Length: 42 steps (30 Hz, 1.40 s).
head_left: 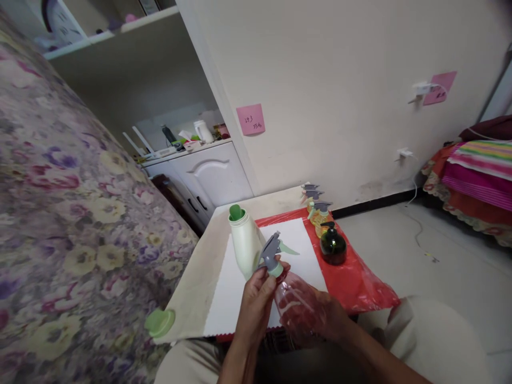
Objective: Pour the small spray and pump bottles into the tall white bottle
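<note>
Head view: over the near edge of the white sheet (232,298), the left hand (256,304) closes its fingers round the neck of a clear spray bottle (294,304), just under the trigger head (274,253). The right hand (326,319) wraps the bottle's body. A white bottle (245,242) stands on the sheet just behind. A green cap (160,322) lies left of the sheet, and a dark pump bottle (333,246) stands right of it.

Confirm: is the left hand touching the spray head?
Touching. Head view shows the left hand pinching the base of the spray head, no gap; the right hand grips the clear bottle.
</note>
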Available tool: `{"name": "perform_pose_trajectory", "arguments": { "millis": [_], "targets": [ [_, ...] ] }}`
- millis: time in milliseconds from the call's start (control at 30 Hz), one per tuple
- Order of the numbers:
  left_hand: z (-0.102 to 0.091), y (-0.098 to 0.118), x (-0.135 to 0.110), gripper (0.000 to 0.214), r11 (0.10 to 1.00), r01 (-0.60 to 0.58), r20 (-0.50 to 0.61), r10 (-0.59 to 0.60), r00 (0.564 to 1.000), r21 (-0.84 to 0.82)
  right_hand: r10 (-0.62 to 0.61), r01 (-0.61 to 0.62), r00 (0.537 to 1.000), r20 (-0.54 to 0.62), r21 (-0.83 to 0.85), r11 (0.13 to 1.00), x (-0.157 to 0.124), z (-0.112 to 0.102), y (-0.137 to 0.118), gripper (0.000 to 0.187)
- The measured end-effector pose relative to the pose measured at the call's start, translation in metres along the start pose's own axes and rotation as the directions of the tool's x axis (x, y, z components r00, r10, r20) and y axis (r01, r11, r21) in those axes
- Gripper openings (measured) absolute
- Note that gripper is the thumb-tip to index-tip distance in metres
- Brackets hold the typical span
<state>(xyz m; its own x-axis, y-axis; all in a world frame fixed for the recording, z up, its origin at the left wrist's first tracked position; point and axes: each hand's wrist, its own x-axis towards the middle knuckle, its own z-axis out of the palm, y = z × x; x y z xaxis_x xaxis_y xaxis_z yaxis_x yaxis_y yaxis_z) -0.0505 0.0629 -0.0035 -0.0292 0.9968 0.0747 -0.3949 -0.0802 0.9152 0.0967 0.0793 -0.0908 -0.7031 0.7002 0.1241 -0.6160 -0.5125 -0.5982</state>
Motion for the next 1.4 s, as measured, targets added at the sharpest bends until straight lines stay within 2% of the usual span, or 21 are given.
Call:
{"name": "perform_pose_trajectory", "arguments": {
  "millis": [100, 200, 400, 533, 633, 700, 867, 967, 1100, 1200, 1300, 1400],
  "targets": [
    [0.001, -0.005, 0.002, 0.031, 0.997, -0.044, -0.102, 0.037, 0.994, -0.066, -0.010, 0.009, 1.000, -0.019, -0.053, 0.999, 0.002, -0.002, 0.004, 0.059],
    [-0.001, -0.010, 0.005, 0.029, 0.998, -0.045, -0.179, 0.037, 0.983, -0.039, -0.007, 0.005, 1.000, -0.027, -0.052, 0.999, 0.002, -0.003, 0.004, 0.063],
    [0.003, -0.009, 0.002, 0.032, 0.996, -0.065, -0.137, 0.057, 0.989, -0.056, 0.009, -0.009, 1.000, -0.012, -0.015, 1.000, 0.000, -0.004, 0.001, 0.045],
    [0.011, -0.007, -0.003, 0.035, 0.994, -0.042, -0.135, 0.029, 0.990, -0.098, -0.007, 0.007, 1.000, 0.008, -0.019, 1.000, -0.001, -0.004, 0.001, 0.054],
    [0.016, -0.007, -0.003, 0.032, 0.990, -0.066, -0.213, 0.038, 0.976, -0.125, -0.007, 0.008, 1.000, 0.014, -0.048, 0.999, -0.002, -0.005, 0.002, 0.063],
    [0.017, -0.007, -0.003, 0.030, 0.992, -0.071, -0.251, 0.042, 0.967, -0.105, 0.004, -0.004, 1.000, 0.007, -0.062, 0.998, -0.002, -0.006, 0.003, 0.062],
    [0.020, -0.005, -0.005, 0.035, 0.991, -0.075, -0.192, 0.054, 0.980, -0.108, -0.001, 0.000, 1.000, -0.011, -0.070, 0.998, -0.001, -0.008, 0.002, 0.066],
    [0.023, -0.006, -0.008, 0.036, 0.992, -0.071, -0.209, 0.048, 0.977, -0.106, -0.013, 0.014, 1.000, 0.010, -0.075, 0.997, -0.001, -0.005, 0.001, 0.065],
    [0.024, -0.009, -0.010, 0.031, 0.993, -0.085, -0.273, 0.060, 0.960, -0.082, -0.014, 0.014, 1.000, 0.008, 0.011, 1.000, -0.002, -0.002, 0.002, 0.056],
    [0.023, -0.007, -0.012, 0.028, 0.997, -0.061, -0.251, 0.045, 0.967, -0.056, 0.017, -0.024, 0.998, 0.055, 0.127, 0.992, -0.001, -0.006, 0.006, 0.056],
    [0.024, -0.005, -0.013, 0.037, 0.999, -0.034, -0.219, 0.024, 0.975, -0.042, 0.056, -0.084, 0.989, 0.140, 0.202, 0.976, 0.001, -0.012, 0.010, 0.060],
    [0.025, -0.006, -0.014, 0.042, 0.998, -0.052, -0.261, 0.041, 0.964, -0.037, 0.049, -0.083, 0.988, 0.146, 0.237, 0.968, 0.001, -0.017, 0.012, 0.058]
  ]
}}
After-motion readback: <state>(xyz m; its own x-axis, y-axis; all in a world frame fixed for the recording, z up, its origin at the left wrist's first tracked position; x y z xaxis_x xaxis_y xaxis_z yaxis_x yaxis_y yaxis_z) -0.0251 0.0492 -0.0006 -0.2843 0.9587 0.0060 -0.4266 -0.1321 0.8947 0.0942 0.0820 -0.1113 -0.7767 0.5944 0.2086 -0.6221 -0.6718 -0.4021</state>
